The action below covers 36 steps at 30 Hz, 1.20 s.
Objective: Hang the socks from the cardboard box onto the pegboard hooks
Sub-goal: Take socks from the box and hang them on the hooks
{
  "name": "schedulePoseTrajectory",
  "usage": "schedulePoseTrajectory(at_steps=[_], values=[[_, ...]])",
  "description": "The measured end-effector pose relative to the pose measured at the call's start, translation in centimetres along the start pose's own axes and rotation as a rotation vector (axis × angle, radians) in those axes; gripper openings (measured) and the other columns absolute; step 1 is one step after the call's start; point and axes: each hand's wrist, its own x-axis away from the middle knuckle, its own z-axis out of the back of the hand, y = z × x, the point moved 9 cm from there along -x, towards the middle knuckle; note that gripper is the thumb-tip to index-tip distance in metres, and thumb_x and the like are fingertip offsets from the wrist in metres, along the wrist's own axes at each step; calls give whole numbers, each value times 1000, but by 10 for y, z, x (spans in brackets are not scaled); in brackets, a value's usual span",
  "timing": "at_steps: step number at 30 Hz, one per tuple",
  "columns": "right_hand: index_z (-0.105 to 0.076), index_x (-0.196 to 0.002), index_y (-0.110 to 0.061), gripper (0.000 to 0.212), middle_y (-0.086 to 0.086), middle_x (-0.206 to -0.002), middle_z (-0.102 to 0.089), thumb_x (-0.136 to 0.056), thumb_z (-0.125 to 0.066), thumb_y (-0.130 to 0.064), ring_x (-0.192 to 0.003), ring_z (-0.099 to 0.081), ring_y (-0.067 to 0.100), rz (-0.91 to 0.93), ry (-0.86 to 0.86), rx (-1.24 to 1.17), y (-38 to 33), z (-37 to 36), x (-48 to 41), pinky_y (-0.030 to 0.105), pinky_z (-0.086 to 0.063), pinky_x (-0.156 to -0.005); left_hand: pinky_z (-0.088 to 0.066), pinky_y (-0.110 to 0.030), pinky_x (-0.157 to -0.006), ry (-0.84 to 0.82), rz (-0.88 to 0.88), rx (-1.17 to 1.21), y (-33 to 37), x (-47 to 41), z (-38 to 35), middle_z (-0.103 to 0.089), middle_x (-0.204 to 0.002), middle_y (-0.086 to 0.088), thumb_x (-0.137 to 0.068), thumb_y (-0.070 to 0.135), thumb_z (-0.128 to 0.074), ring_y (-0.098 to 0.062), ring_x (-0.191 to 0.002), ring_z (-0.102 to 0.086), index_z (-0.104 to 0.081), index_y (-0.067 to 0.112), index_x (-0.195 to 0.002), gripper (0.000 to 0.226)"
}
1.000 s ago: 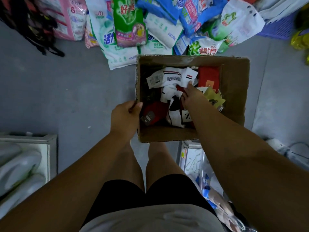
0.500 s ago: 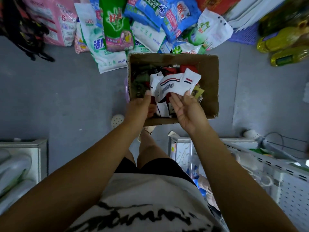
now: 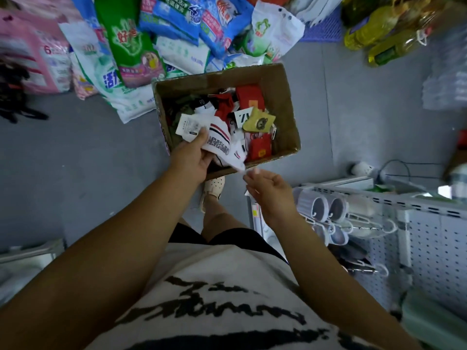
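A cardboard box (image 3: 285,102) on the grey floor holds several pairs of socks, red, white and yellow (image 3: 259,120). My left hand (image 3: 193,157) grips a white pair of socks (image 3: 218,141) with striped cuffs and a paper label, over the box's near left part. My right hand (image 3: 265,188) is just below the box's near edge, its fingertips pinching the lower tip of that same pair. The white pegboard (image 3: 434,238) with metal hooks (image 3: 364,226) stands at the lower right.
Detergent bags (image 3: 131,51) are piled on the floor behind the box. Yellow oil bottles (image 3: 376,36) lie at the upper right. Hanging goods fill the upper pegboard hooks. A white shelf (image 3: 27,253) is at the lower left. My foot (image 3: 213,188) is under the box's near edge.
The white socks have come up out of the box. My left hand moved from the box's edge onto them, and my right hand slid down to their lower tip. The view turned right.
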Motion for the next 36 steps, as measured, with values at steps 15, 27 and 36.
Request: schedulePoseTrajectory(at_steps=[15, 27, 36], values=[[-50, -141, -15, 52, 9, -135, -61, -94, -69, -28, -122, -58, 29, 355, -71, 1081, -112, -32, -187, 40, -47, -101, -62, -35, -59, 73, -62, -297, 5, -36, 21, -76, -99, -5, -99, 22, -64, -17, -84, -75, -68, 18, -104, 7], [-69, -113, -7, 24, 12, -115, -71, -98, -65, -26, -109, -65, 29, 284, -111, 968, -101, -24, -205, 43, -54, -98, -61, -40, -74, 121, -59, -262, -5, -27, 18, -72, -116, -10, -100, 27, -64, -25, -102, -71, -67, 18, -110, 14], [-65, -93, -31, 9, -5, -100, -75, -98, -63, -37, -94, -70, 11, 495, -284, 563, -147, -9, -63, 31, -57, -79, -55, -42, -77, -15, -43, -298, 3, 1, -20, -65, -131, -18, -105, 25, -54, -35, -114, -66, -60, 13, -131, 30]])
